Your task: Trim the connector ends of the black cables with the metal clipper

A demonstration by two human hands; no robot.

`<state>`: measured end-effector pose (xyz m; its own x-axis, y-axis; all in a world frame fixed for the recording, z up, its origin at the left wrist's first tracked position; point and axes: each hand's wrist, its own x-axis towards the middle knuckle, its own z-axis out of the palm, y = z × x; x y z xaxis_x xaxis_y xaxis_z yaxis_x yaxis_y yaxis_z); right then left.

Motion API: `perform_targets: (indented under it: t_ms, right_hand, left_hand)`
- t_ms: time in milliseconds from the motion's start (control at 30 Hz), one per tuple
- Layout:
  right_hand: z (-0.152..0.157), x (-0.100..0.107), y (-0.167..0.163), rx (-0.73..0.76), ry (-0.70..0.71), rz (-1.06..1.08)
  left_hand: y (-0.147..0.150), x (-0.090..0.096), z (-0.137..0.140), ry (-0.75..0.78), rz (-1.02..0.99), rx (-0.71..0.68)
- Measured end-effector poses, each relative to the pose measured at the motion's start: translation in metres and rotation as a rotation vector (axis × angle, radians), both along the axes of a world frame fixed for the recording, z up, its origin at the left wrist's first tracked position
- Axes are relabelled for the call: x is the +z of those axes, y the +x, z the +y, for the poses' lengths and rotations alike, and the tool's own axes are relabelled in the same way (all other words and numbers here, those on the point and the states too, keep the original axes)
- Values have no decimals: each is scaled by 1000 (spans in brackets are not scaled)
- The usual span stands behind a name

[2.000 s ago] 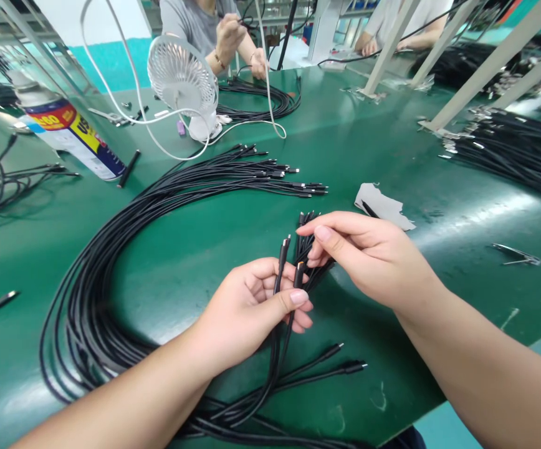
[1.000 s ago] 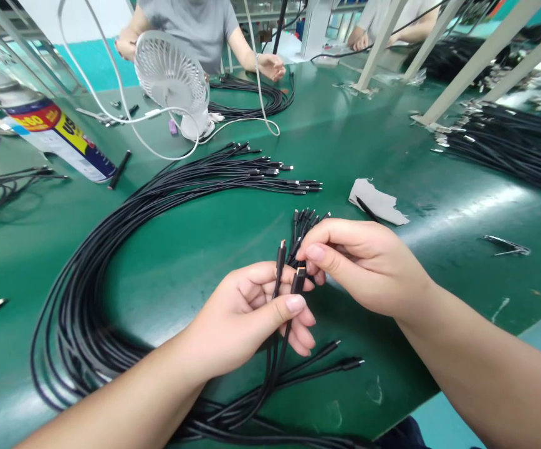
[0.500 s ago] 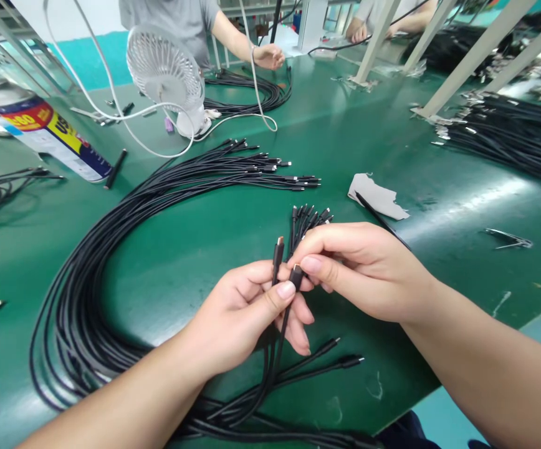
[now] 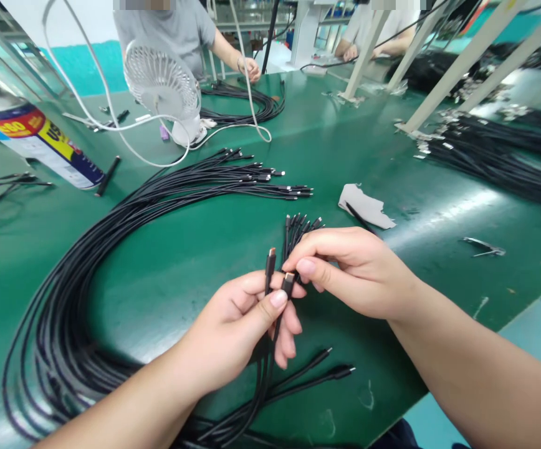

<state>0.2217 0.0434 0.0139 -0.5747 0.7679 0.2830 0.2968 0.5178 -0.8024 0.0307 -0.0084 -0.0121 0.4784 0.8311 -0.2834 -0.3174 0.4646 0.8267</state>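
Two black plugs, copper-coloured tips, both in the left hand (image 4: 245, 318) I watch from afar. Item: thumb-held plug (image 4: 288, 285), pressed between thumb and fingers, tip up. Item: second plug (image 4: 270, 265), upright among the same fingers, just left of it. Item: right hand (image 4: 352, 268), fingers bent, thumb and forefinger just beside the thumb-held plug's tip; whether they grip anything, I cannot tell. Item: plug cluster (image 4: 295, 227), just beyond the right fingertips. Item: cable bundle (image 4: 60, 280), curving left of and beyond the left hand. Item: two loose cable ends (image 4: 340, 373), below the hands.

Risks, in my judgement: the second plug could slip, no thumb backing it; the thumb-held plug could twist under a sideways push; the hanging cables could tangle with the loose ends.

Changes from two seconds ago: right fingertips lower, nearer the thumb-held plug's tip; cable bundle nearer the view's left edge; beyond the hands, one co-worker's hand (image 4: 252, 70) where two showed.
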Motion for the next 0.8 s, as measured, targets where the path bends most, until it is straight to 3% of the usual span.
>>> perform_targets:
  t_ms: [133, 300, 433, 567, 800]
  right_hand:
    - [28, -6, 20, -524, 104, -315]
    - [75, -32, 58, -859, 11, -599]
    - [92, -52, 73, -906, -110, -713]
    - [92, -47, 72, -885, -157, -678]
    - [73, -30, 52, -793, -25, -395]
  left_hand:
    - [1, 0, -1, -38, 51, 75]
    - [3, 3, 0, -55, 48, 132]
    - [3, 2, 1, -41, 62, 145]
    - [3, 3, 2, -49, 31, 146]
    - [4, 5, 4, -95, -28, 167]
